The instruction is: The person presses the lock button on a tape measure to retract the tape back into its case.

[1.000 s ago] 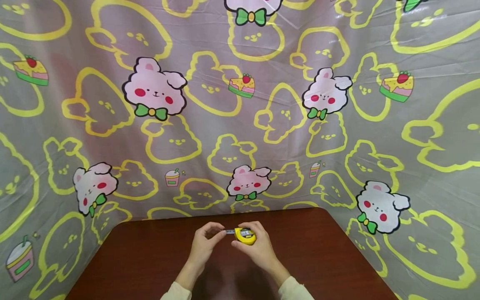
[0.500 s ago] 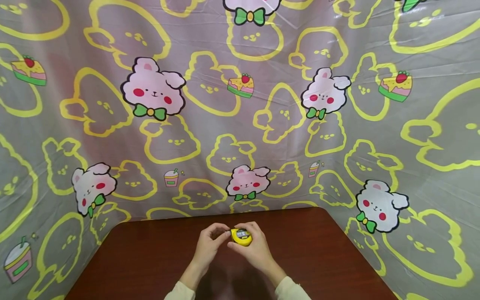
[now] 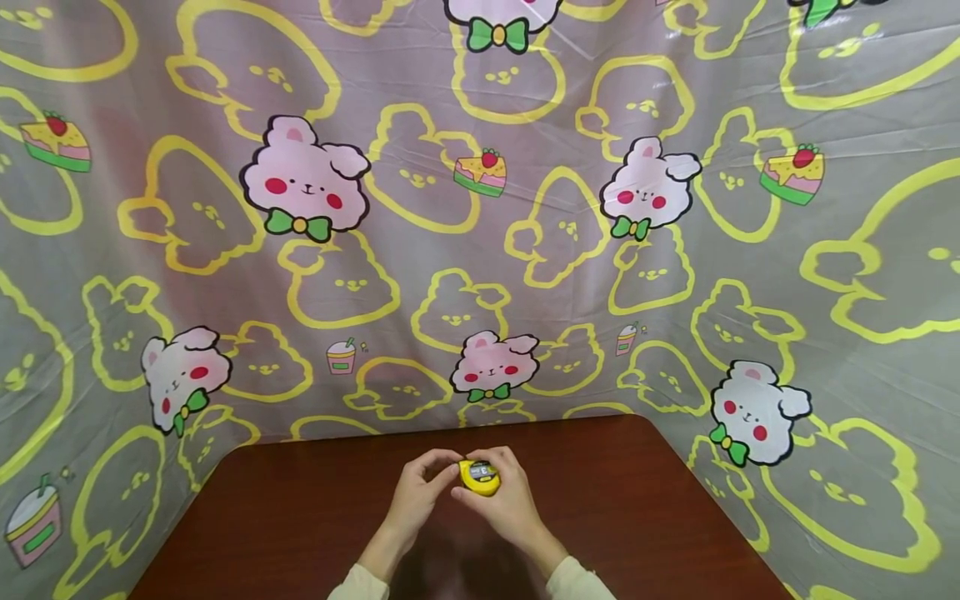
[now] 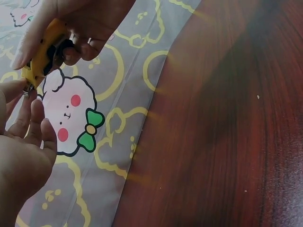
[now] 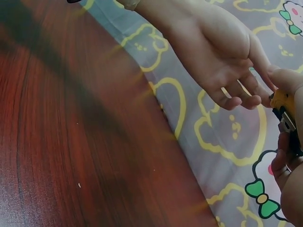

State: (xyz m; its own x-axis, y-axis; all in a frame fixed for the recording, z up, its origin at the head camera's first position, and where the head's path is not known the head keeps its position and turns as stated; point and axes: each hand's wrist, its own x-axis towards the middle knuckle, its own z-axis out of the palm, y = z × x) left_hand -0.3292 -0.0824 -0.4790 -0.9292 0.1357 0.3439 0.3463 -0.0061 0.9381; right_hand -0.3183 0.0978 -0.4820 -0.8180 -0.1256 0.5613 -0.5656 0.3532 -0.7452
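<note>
A yellow tape measure (image 3: 480, 478) with a black and grey label is held above the table between both hands. My right hand (image 3: 512, 505) grips its case, thumb on the near side and fingers over the far side. My left hand (image 3: 415, 493) is at the case's left end; in the left wrist view its thumb and index finger pinch the small metal end hook (image 4: 29, 90) at the mouth. No length of blade shows outside the case in the head view. In the right wrist view the left hand's other fingers (image 5: 232, 101) are loosely bent, and the case is partly cut off.
Below the hands lies a dark red-brown wooden table (image 3: 300, 517) with rounded far corners. A grey curtain (image 3: 555, 350) printed with yellow outlines and white rabbits stands behind it and along both sides.
One second ago a short length of blade stretched between the left hand and the case. The blade has gone back in, as the right hand and case moved left towards the left hand.
</note>
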